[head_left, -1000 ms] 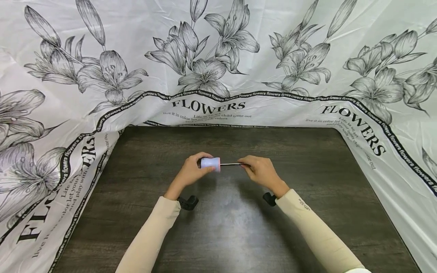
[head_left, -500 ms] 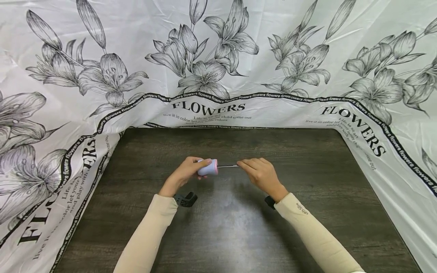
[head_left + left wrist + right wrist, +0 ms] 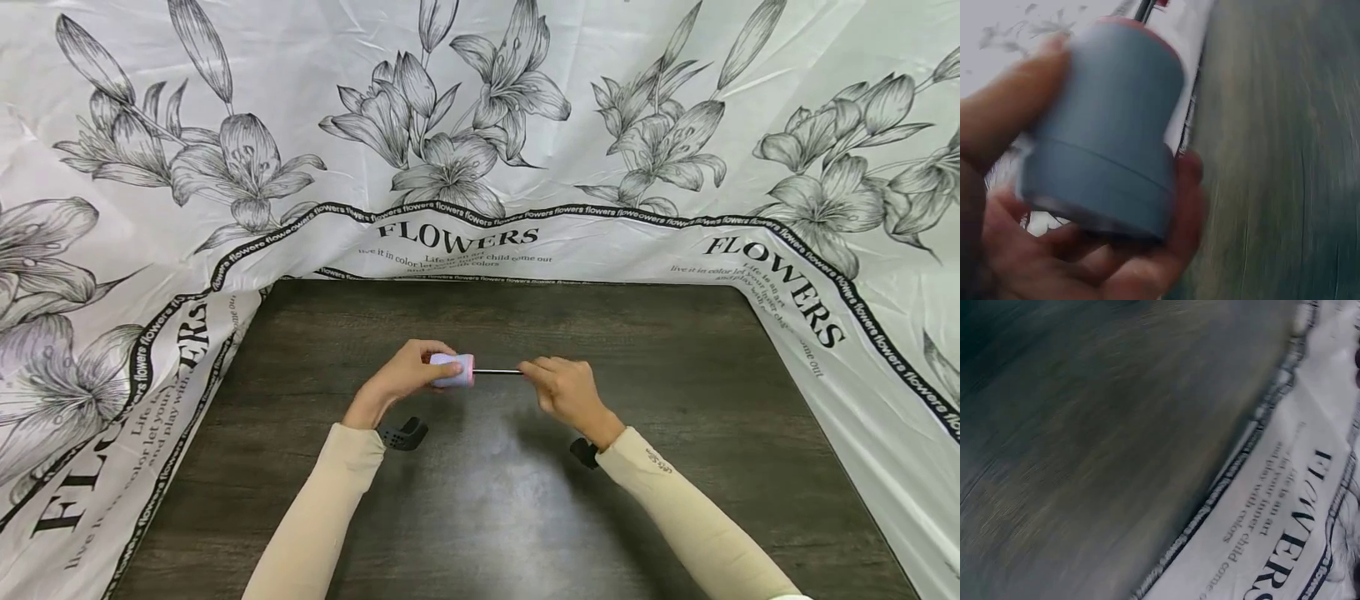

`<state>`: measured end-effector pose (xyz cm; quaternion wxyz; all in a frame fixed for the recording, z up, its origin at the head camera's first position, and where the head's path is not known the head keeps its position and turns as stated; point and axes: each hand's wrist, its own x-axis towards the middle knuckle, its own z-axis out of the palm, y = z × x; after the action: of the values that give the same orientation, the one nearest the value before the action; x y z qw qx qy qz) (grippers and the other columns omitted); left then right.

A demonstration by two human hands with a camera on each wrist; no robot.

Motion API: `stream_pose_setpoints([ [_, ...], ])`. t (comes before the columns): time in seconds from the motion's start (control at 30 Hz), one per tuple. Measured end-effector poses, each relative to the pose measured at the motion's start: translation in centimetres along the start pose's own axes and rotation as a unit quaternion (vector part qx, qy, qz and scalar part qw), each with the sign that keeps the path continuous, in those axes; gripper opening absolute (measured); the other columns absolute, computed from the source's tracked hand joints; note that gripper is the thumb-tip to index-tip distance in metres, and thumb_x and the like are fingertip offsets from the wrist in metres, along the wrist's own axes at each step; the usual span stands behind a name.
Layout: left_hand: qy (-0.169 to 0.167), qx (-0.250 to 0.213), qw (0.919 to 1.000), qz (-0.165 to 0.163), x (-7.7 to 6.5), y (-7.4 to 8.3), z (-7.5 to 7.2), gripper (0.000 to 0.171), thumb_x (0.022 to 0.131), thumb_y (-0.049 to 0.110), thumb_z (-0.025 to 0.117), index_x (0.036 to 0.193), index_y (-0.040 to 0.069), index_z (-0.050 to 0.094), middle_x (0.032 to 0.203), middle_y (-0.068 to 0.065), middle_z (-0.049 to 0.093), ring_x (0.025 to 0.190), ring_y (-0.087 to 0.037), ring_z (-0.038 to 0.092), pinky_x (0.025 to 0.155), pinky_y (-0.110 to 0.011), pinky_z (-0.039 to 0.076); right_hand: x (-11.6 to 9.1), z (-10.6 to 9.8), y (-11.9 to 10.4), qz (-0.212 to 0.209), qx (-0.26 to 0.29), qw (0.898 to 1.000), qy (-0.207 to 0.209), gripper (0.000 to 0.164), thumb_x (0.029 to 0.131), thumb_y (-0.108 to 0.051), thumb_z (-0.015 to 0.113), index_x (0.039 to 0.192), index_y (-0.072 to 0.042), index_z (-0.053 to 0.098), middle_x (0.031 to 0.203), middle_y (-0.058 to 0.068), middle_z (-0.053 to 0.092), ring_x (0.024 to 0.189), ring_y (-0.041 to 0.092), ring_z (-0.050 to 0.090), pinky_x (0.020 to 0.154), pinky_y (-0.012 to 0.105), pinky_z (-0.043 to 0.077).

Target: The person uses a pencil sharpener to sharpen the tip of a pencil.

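A lavender, waisted cylinder (image 3: 461, 379) with a pink rim lies sideways in my left hand (image 3: 397, 375), thumb along its near side. In the left wrist view the cylinder (image 3: 1110, 125) looks blue-grey, blurred, with the thumb (image 3: 1016, 94) on one side and curled fingers beneath. From its pink end a thin metal rod (image 3: 497, 372) runs right to my right hand (image 3: 566, 387). That hand pinches the rod's far end, whose tip is hidden by the fingers. Both hands are held over the dark table. The right wrist view shows almost nothing of the hand.
The dark wood-grain table (image 3: 495, 517) spreads under both arms. A white curtain (image 3: 630, 246) printed with black flowers and lettering borders its back and sides. Black wrist mounts (image 3: 405, 433) sit below each wrist.
Both hands have shifted slightly left with the cylinder and rod. The left thumb went from low on the cylinder to its upper side, then back onto its near side.
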<state>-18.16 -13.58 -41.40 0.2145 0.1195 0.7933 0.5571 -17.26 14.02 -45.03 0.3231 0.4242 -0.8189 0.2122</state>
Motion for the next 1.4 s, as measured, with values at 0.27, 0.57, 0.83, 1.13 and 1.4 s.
stream_pose_setpoints([
  [0.27, 0.082, 0.169, 0.9784, 0.088, -0.4, 0.4, 1.3, 0.038, 0.077, 0.019, 0.081, 0.110, 0.011, 0.063, 0.107, -0.015, 0.064, 0.082, -0.023, 0.059, 0.066, -0.031, 0.049, 1.1, -1.5, 0.2, 0.279, 0.216, 0.918, -0.183, 0.018, 0.090, -0.011, 0.064, 0.104, -0.003, 0.074, 0.076, 0.006, 0.073, 0.046, 0.002, 0.050, 0.045, 0.021, 0.035],
  [0.57, 0.069, 0.054, 0.9952, 0.043, 0.2, 0.2, 0.7, 0.039, 0.092, 0.027, 0.065, 0.122, 0.003, 0.061, 0.100, -0.018, 0.064, 0.079, -0.022, 0.061, 0.067, -0.032, 0.051, 0.4, -0.8, 0.3, 0.098, 0.045, 0.994, -0.032, 0.023, 0.077, -0.007, 0.078, 0.099, -0.009, 0.073, 0.087, 0.002, 0.071, 0.062, 0.008, 0.059, 0.050, 0.022, 0.045],
  [0.83, -0.025, -0.141, 0.9894, -0.022, 0.5, -0.2, -0.1, 0.045, 0.099, 0.024, 0.053, 0.126, -0.012, 0.051, 0.102, -0.010, 0.055, 0.081, -0.014, 0.059, 0.070, -0.025, 0.052, 0.6, -1.0, 0.4, -0.024, -0.115, 0.991, 0.064, 0.014, 0.092, -0.013, 0.062, 0.099, -0.009, 0.074, 0.088, 0.003, 0.072, 0.075, 0.017, 0.067, 0.064, 0.031, 0.052],
  [1.13, -0.044, -0.167, 0.9811, -0.088, 0.1, 0.2, 0.3, 0.049, 0.098, 0.031, 0.054, 0.116, -0.014, 0.056, 0.085, -0.010, 0.061, 0.061, -0.009, 0.061, 0.055, -0.020, 0.049, 0.1, -0.4, -0.1, -0.066, -0.125, 0.988, 0.058, 0.023, 0.097, -0.008, 0.051, 0.099, -0.008, 0.074, 0.080, 0.001, 0.066, 0.062, 0.014, 0.057, 0.052, 0.024, 0.041],
  [1.4, 0.040, 0.016, 0.9981, 0.045, 0.2, 0.2, 0.6, 0.037, 0.080, 0.013, 0.077, 0.114, 0.002, 0.067, 0.101, -0.017, 0.063, 0.080, -0.020, 0.057, 0.068, -0.033, 0.050, 0.7, -1.5, -0.8, 0.190, 0.144, 0.960, -0.145, 0.016, 0.089, -0.008, 0.064, 0.101, -0.003, 0.074, 0.071, 0.002, 0.067, 0.047, -0.001, 0.043, 0.045, 0.018, 0.031],
])
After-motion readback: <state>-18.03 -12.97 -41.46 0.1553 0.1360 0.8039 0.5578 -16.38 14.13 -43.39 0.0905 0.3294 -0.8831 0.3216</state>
